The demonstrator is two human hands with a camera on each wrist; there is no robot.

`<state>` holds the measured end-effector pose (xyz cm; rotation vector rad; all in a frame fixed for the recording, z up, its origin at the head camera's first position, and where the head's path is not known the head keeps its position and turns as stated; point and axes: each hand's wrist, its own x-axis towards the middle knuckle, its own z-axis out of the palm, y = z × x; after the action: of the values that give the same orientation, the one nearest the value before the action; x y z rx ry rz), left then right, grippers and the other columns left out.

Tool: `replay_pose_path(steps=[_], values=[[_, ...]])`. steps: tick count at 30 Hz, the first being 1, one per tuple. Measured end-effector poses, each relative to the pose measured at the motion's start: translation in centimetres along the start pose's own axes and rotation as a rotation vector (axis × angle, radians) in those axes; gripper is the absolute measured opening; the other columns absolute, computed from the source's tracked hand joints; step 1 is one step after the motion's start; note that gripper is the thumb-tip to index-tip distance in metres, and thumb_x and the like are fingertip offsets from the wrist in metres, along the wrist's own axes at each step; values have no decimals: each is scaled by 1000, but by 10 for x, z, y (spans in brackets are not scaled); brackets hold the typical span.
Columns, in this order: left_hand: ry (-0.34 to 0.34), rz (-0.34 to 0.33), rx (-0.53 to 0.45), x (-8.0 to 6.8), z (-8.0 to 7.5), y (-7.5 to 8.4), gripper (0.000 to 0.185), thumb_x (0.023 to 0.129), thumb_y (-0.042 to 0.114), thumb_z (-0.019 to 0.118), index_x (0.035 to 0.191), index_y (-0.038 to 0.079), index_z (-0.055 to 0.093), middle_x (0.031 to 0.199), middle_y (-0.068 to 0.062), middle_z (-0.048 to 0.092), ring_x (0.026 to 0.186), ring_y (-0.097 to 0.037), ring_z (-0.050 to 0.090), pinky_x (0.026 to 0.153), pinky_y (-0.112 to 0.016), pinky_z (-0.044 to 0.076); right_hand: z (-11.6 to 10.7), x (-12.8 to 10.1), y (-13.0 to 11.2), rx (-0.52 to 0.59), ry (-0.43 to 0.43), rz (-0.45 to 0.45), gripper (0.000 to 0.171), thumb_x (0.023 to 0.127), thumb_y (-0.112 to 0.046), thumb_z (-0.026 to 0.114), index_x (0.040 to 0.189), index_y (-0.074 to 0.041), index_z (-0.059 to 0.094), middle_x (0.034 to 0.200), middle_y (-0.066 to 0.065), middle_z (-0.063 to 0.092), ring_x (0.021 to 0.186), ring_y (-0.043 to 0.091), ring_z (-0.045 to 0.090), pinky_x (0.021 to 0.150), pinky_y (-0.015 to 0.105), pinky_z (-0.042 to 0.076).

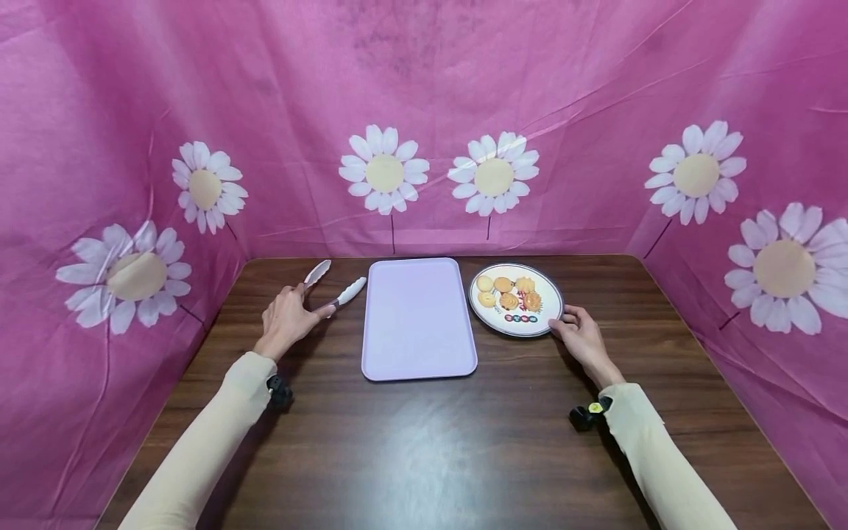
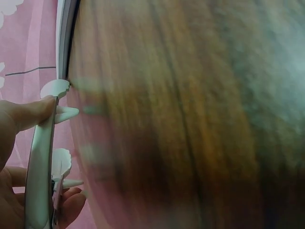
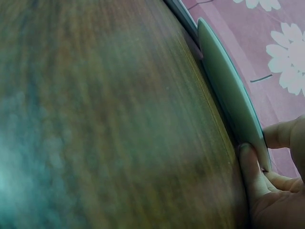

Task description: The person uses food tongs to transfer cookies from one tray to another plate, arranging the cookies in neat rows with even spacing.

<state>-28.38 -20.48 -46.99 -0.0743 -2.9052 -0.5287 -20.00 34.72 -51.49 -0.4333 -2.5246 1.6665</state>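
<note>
My left hand (image 1: 286, 318) grips a pair of tongs (image 1: 350, 291) with pale scalloped tips, left of a lilac tray (image 1: 419, 324). The two tips stand spread apart, pointing away toward the tray's far left. In the left wrist view, thumb and fingers sit on the arms of the tongs (image 2: 40, 167). On the right, my right hand (image 1: 583, 340) pinches the near right rim of a white dark-edged plate (image 1: 553, 296). Several golden cookies (image 1: 509, 301) lie on that plate. The right wrist view has the plate (image 3: 231, 86) edge-on, with thumb and fingers at its rim.
A dark brown wooden table (image 1: 424, 449) carries everything. Pink cloth (image 1: 430, 73) printed with white daisies hangs close behind the table and along both sides. The tray stands between the tongs and the plate, near the far edge.
</note>
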Motion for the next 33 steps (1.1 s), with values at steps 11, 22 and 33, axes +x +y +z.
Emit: replay_pose_path(steps=[11, 22, 33], values=[[-53, -7, -6, -2, 6, 1, 70, 88, 65, 71, 117, 2, 61, 112, -25, 63, 100, -54, 66, 73, -62, 52, -5, -1, 1, 15, -2, -12, 63, 104, -19, 62, 152, 12, 35, 142, 33, 54, 85, -19, 53, 78, 4, 49], [59, 66, 8, -6, 8, 3, 86, 88, 63, 72, 142, -2, 52, 121, -26, 65, 104, -52, 64, 78, -64, 53, -2, -2, -3, 98, 37, 58, 63, 105, -21, 60, 156, 8, 36, 139, 22, 56, 84, -15, 58, 82, 8, 54], [281, 413, -65, -32, 3, 15, 70, 88, 32, 82, 140, -9, 58, 138, -33, 61, 124, -51, 59, 114, -64, 41, -11, -25, -12, -99, 35, 38, 66, 105, -28, 59, 156, 6, 36, 133, 26, 63, 84, -5, 68, 75, 12, 55]])
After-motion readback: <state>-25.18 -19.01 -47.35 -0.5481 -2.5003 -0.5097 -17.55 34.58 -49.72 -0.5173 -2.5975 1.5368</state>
